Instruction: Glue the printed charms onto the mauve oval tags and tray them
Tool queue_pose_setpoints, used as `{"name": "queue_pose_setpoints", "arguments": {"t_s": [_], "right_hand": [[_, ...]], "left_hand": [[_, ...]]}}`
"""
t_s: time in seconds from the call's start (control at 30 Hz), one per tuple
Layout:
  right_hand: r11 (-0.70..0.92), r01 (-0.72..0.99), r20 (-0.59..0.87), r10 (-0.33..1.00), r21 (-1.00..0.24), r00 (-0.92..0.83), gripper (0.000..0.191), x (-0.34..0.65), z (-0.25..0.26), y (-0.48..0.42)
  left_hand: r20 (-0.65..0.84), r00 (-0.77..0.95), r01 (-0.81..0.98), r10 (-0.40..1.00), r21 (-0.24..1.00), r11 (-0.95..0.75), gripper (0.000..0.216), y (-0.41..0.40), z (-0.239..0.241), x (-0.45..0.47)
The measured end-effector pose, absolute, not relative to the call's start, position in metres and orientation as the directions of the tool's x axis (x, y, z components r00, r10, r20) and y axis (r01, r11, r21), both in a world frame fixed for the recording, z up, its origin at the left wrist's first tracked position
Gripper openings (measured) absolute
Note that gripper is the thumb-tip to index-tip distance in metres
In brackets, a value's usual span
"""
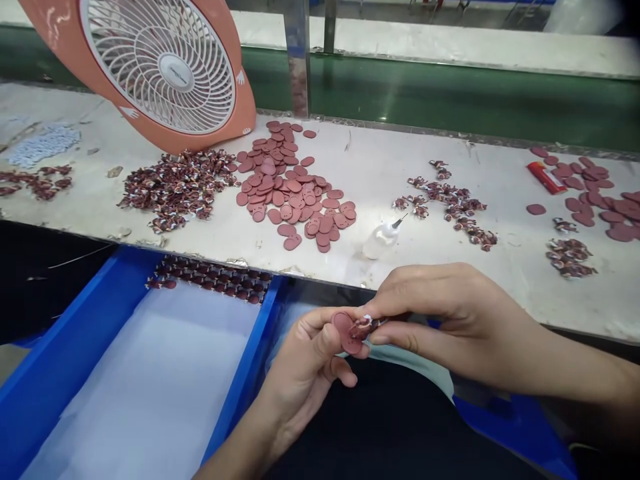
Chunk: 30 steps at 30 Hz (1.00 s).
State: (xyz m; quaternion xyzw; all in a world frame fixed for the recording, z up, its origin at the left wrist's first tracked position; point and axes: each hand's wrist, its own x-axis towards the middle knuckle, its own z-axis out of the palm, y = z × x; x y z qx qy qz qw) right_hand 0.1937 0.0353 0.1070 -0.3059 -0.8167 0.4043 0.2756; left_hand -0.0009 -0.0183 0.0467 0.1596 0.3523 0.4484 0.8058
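Observation:
My left hand pinches a reddish-brown oval disc between thumb and fingers, over my lap. Against its right side my right hand holds a small brown and white figurine, pinched between thumb and forefinger. The figurine touches the disc; its finer shape is too small to make out. On the bench just beyond my hands lies a translucent glue bottle with a thin metal needle tip. A pile of like discs and loose figurines lie past it.
An orange fan stands at the back left, behind a heap of figurines. Below the bench edge, a blue bin holds white sheeting and rows of assembled pieces. A red packet lies among discs at right.

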Motion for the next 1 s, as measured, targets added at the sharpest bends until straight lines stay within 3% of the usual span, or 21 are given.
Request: {"name": "queue_pose_setpoints", "arguments": {"t_s": [0.47, 0.77, 1.0], "right_hand": [[0.547, 0.297, 0.198, 0.672, -0.783, -0.714, 0.013, 0.19, 0.108, 0.041], [0.511, 0.267, 0.169, 0.656, -0.817, -0.736, 0.015, 0.19, 0.107, 0.046], [0.58, 0.268, 0.2, 0.617, -0.77, -0.761, 0.015, 0.189, 0.111, 0.046]], "left_hand": [[-0.477, 0.329, -0.595, 0.815, 0.566, 0.571, 0.039, -0.015, 0.046, -0.001], [-0.46, 0.369, -0.613, 0.808, 0.532, 0.583, 0.029, -0.016, 0.044, -0.001], [-0.437, 0.374, -0.634, 0.818, 0.523, 0.569, 0.027, -0.017, 0.039, -0.001]]}}
